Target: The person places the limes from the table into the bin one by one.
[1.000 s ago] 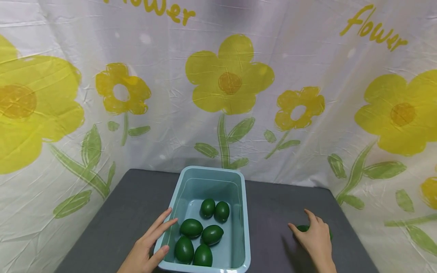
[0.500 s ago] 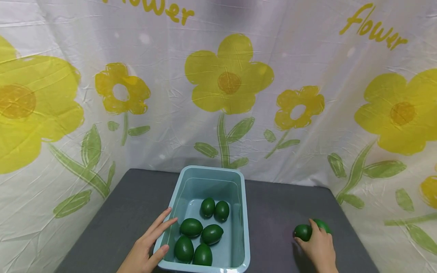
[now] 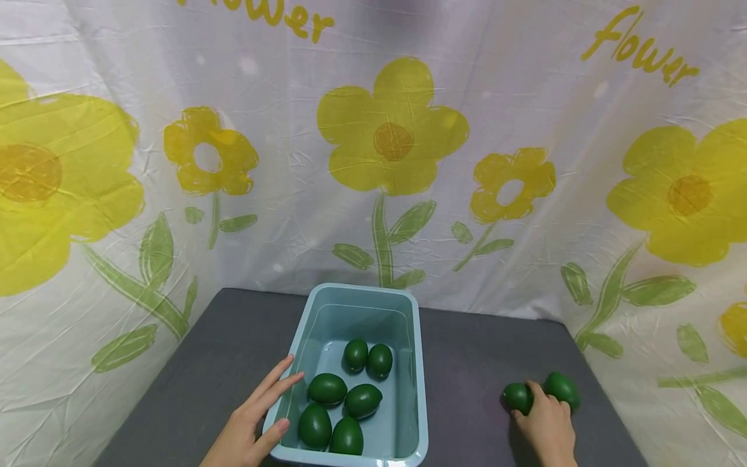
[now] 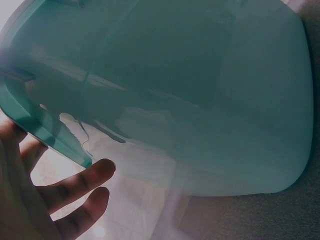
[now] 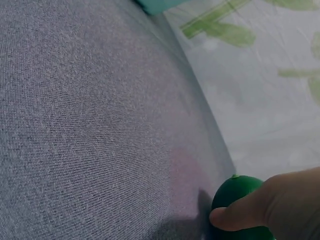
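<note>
My left hand (image 3: pixel 252 415) rests at the left rim of a light blue plastic bin (image 3: pixel 421 389), fingers spread and nearly straight over the edge. In the left wrist view its fingers (image 4: pixel 75 187) lie by the rim, outside the bin's wall. On the right of the table my right hand (image 3: pixel 547 425) grips a dark green oval fruit (image 3: pixel 516 397), perhaps an avocado or a lime, between thumb and index finger. The right wrist view shows the thumb pressed on this fruit (image 5: pixel 235 190), whose top has a small nub. A second green fruit (image 3: pixel 562 390) lies just behind the knuckles.
Several like fruits (image 3: pixel 362 401) lie inside the bin, mostly at its near left. The dark grey table (image 3: pixel 461 363) extends on both sides of the bin. A white curtain (image 3: pixel 280 227) with yellow flowers hangs around the back and sides.
My right hand has come down from above the fruits and closed its thumb and index finger on the left one. The other fruit has shifted slightly right. The left hand stays put.
</note>
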### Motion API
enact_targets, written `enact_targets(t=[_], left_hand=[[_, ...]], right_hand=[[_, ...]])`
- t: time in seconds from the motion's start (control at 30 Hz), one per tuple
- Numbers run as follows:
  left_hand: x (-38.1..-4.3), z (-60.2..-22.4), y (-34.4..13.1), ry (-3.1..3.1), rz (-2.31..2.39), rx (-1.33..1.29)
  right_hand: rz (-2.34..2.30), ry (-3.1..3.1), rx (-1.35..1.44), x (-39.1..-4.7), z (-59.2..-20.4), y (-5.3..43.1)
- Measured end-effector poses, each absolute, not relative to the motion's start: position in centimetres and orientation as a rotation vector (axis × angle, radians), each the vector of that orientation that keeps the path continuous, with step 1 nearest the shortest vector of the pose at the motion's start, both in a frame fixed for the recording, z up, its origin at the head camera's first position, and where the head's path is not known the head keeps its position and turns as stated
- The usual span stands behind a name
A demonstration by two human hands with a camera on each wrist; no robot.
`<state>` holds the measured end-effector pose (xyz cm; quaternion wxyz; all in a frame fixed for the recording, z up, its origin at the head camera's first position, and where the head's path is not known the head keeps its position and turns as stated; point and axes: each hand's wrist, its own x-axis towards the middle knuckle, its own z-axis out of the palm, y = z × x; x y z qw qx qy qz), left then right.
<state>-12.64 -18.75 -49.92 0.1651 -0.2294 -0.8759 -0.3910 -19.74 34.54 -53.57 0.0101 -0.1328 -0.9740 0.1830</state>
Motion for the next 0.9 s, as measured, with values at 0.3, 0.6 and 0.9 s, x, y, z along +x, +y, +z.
enact_targets(t=[0.3, 0.6, 0.9], left_hand=[[-12.6, -49.9, -18.8, -2.494, -1.106, -0.663], [-12.6, -50.0, -18.8, -2.508, -1.107, -0.660], [-12.6, -49.8, -18.7, -2.490, -1.110, -0.658]], right_hand=[[0.534, -2.992, -0.347, -19.5, -53.7, 34.5], [0.702, -2.874, -0.278, -19.7, -53.4, 34.2], [1.037, -2.803, -0.437, -19.9, -52.7, 33.7]])
